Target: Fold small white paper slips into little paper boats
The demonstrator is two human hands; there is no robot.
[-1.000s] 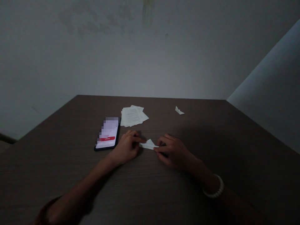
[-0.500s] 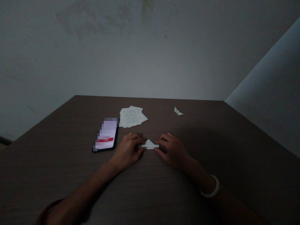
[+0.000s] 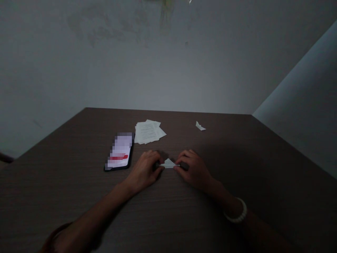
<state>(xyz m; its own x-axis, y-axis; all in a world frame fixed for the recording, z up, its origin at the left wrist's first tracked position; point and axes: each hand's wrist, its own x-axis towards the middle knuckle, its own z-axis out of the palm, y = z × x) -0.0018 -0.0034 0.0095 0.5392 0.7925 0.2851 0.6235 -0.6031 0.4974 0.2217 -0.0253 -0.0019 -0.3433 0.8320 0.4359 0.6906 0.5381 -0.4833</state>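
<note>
A small folded piece of paper (image 3: 169, 163), white with printed lines and a pointed top, is held low at the table between both hands. My left hand (image 3: 147, 168) pinches its left end between thumb and fingers. At the right end, my right hand (image 3: 193, 168) has the same kind of pinch, with a pale beaded bracelet (image 3: 241, 212) on that wrist. The fingertips cover both ends of the paper.
Left of my left hand lies a phone (image 3: 119, 151) with its screen lit. Behind it is a loose stack of printed paper sheets (image 3: 147, 132). A small folded paper boat (image 3: 200, 126) sits at the back right of the brown table (image 3: 168, 218), which meets a wall (image 3: 168, 77).
The flat strip along the paper's lower edge no longer shows as a band; the paper now looks like a low triangle. My fingers have shifted slightly and still grip both ends.
</note>
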